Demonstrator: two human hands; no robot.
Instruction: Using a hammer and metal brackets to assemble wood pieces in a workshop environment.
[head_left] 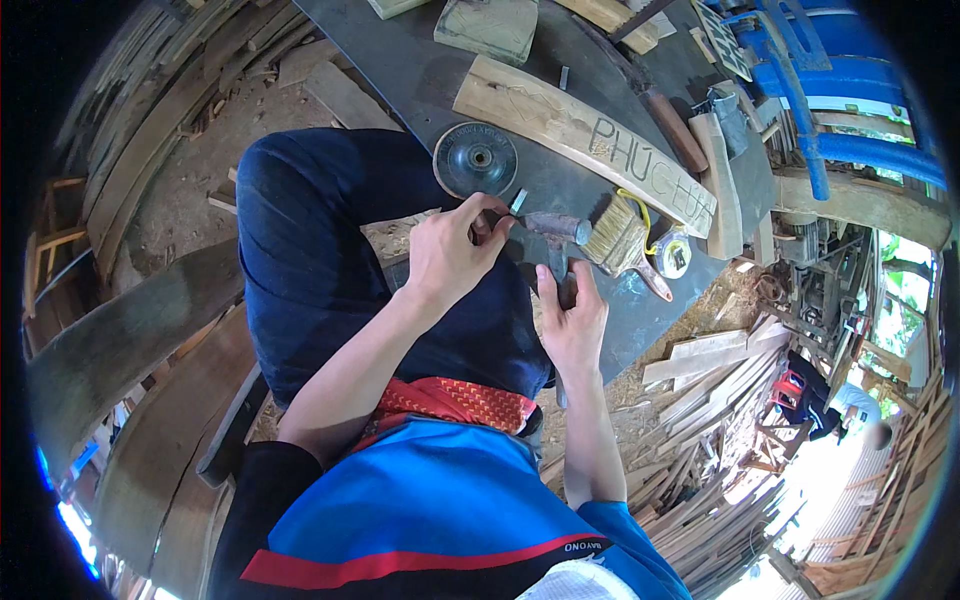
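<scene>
Between the thumb and fingers of my left hand (452, 255) is a small shiny metal strip (518, 201), its end standing up above the dark tabletop (640, 320). My right hand (574, 325) is closed around the handle of a hammer (560, 229). The hammer's cylindrical metal head lies just right of the metal strip, over the table's near edge. Most of the handle is hidden by my right hand. A round black disc (476, 160) with a central hole lies beyond my left hand. Right of the hammer head rests a wide paintbrush (618, 238).
A long wooden board (560, 125) with lettering crosses the table. Beside it lie a tool with a brown wooden handle (674, 130), a wood block (487, 28) and a round yellow-and-white item (672, 254). Stacked planks (700, 400) cover the floor at right; a person (850, 408) is farther off.
</scene>
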